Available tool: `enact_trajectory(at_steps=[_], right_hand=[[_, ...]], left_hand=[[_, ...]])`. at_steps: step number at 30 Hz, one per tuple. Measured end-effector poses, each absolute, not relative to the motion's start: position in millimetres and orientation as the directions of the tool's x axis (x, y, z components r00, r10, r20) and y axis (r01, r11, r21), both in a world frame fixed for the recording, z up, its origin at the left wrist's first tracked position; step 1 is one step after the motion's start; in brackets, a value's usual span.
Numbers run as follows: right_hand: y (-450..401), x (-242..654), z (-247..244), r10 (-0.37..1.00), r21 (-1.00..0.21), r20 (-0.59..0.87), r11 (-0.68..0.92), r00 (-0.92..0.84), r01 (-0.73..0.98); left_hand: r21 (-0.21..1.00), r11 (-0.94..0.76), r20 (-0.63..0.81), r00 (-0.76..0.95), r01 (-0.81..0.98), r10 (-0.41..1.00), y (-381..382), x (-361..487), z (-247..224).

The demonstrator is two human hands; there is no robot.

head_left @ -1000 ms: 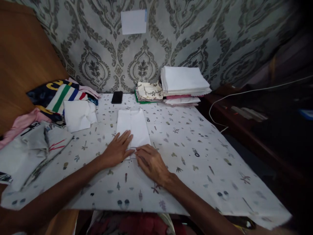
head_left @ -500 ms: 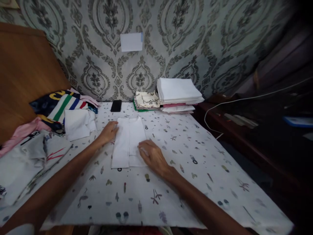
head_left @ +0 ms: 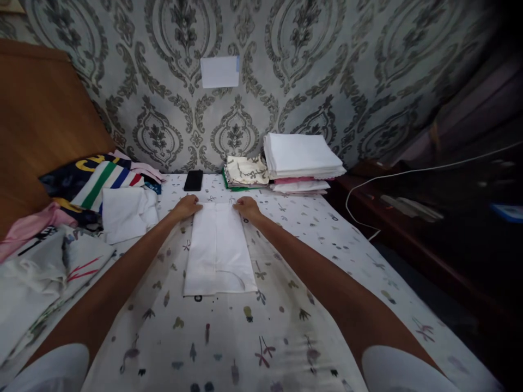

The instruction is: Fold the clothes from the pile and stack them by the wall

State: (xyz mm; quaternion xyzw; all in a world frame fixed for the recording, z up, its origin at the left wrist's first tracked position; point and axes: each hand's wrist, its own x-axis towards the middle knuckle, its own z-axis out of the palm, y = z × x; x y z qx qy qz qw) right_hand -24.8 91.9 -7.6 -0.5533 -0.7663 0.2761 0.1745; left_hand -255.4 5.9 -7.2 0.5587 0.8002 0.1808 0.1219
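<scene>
A folded white cloth garment lies flat on the patterned tablecloth, with a seam down its middle and a curved edge showing near its front. My left hand pinches its far left corner. At the far right corner, my right hand has its fingers closed on the same garment. Both arms reach forward, one along each side of the cloth.
Loose clothes, among them a striped piece and a crumpled white one, are heaped on the left. Along the wall lie a black phone, a folded patterned cloth and a white folded stack. A cable runs at right.
My right hand has moved from the garment's right side up to its far right corner. My left hand now pinches the far left corner. The garment's right part lies wider and longer.
</scene>
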Motion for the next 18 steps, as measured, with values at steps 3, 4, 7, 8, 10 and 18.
enact_trajectory(at_steps=[3, 4, 7, 8, 10, 18], right_hand=[[91.9, -29.3, -8.6, 0.948, -0.595, -0.063, 0.215, -0.311, 0.775], [91.4, -30.3, -8.2, 0.949, -0.59, -0.068, 0.211, -0.308, 0.779], [91.9, -33.1, -6.0, 0.952, -0.594, -0.079, 0.193, -0.296, 0.781], [92.9, -34.2, -5.2, 0.952, -0.602, -0.086, 0.185, -0.293, 0.777], [95.6, -36.6, -3.8, 0.95, -0.626, -0.103, 0.168, -0.294, 0.762], [81.6, -25.4, 9.4, 0.938, -0.826, -0.003, 0.193, -0.346, 0.53]], left_hand=[[0.426, 0.349, -0.016, -0.379, 0.835, 0.925, 8.4, -256.9, -7.9], [0.428, 0.362, -0.021, -0.391, 0.828, 0.92, 9.1, -256.8, -7.8], [0.439, 0.394, -0.031, -0.425, 0.807, 0.905, 10.9, -255.0, -7.2], [0.447, 0.403, -0.035, -0.434, 0.799, 0.9, 11.5, -254.1, -6.8], [0.468, 0.415, -0.052, -0.445, 0.78, 0.894, 12.2, -251.9, -5.2], [0.65, 0.328, -0.032, -0.407, 0.686, 0.913, -15.5, -240.8, 30.6]])
